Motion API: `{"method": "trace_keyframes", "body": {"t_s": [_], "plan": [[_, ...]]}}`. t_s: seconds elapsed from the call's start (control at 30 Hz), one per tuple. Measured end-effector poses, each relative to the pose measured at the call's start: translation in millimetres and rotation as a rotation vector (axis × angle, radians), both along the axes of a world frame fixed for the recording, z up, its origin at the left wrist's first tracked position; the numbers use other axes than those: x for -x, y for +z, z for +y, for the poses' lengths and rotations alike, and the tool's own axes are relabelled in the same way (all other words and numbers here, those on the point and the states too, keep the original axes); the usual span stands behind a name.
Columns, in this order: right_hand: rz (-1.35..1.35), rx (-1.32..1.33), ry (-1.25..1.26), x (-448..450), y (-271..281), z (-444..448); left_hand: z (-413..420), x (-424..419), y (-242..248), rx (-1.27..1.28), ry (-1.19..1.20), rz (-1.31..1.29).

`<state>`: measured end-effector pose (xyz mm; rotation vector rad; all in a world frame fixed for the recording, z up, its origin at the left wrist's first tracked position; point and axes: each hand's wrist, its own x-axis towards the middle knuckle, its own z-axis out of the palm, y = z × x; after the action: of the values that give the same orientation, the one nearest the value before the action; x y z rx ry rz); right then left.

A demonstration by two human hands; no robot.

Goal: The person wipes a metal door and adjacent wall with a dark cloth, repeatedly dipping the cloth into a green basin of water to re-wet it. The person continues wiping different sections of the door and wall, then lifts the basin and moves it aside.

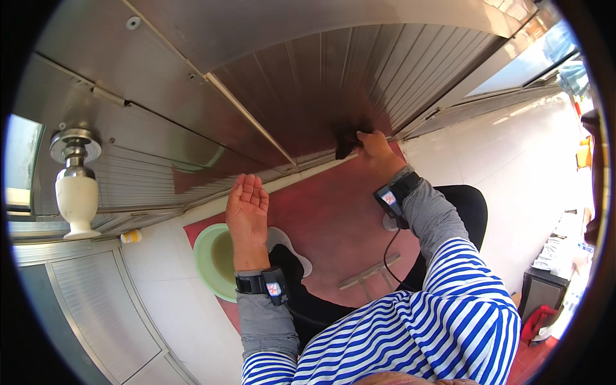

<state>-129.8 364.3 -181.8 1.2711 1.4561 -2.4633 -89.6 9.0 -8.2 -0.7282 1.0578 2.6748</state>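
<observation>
My right hand grips a dark cloth against the bottom of a ribbed metal door panel, close to the floor. The cloth's lower edge hangs by the door's bottom rail, and its reflection darkens the metal above it. My left hand is held palm up with slightly curled fingers and nothing in it. Below and beside that hand stands a light green basin with murky water in it; my forearm hides part of its right side.
A red mat covers the floor before the door. A cream and metal door handle juts out at left. On the mat lies a flat wooden frame-like piece, partly hidden. A yellow-and-white cup lies by the left wall. A cable hangs from my right wrist device.
</observation>
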Motion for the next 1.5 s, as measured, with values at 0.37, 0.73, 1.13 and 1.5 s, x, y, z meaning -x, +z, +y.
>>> {"method": "trace_keyframes", "body": {"t_s": [0.37,0.73,1.13,1.5], "plan": [[0.632,-0.15,0.208,-31,334,25,-6,6,-7,-0.05,0.026,0.027],[0.474,-0.164,-0.165,-25,176,54,-5,7,-9,-0.014,0.015,0.021],[-0.026,-0.668,-0.198,-22,-63,42,13,3,-11,0.031,-0.108,-0.044],[-0.187,-0.307,-0.084,-14,-117,56,17,3,-8,0.107,-0.104,-0.031]]}}
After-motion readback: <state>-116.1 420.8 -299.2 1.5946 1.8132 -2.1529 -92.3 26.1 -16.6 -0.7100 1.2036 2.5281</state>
